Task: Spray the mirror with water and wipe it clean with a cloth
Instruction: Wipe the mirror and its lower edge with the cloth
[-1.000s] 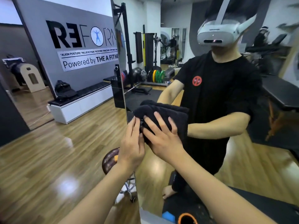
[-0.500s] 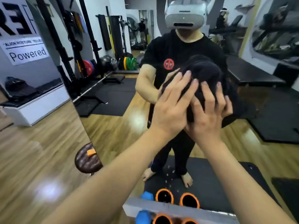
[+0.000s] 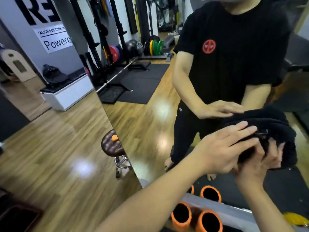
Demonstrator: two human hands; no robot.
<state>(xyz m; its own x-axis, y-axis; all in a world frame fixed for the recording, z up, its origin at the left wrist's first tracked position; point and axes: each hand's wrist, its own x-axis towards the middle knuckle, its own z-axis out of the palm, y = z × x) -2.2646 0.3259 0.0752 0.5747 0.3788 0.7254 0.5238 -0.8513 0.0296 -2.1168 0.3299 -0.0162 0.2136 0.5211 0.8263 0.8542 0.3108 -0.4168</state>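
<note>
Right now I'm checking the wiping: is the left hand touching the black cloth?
Touching. The head view shows the left hand laid flat with straight fingers on the black cloth, pressing it to the mirror.

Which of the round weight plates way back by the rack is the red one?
The red plate stands furthest left, beside the black rack. The yellow plate and green plates stand together further right.

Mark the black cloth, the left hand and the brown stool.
black cloth (image 3: 274, 121): head view, upper fold against the mirror.
left hand (image 3: 222, 146): head view, back of the hand.
brown stool (image 3: 111, 144): head view, padded seat top.
</note>
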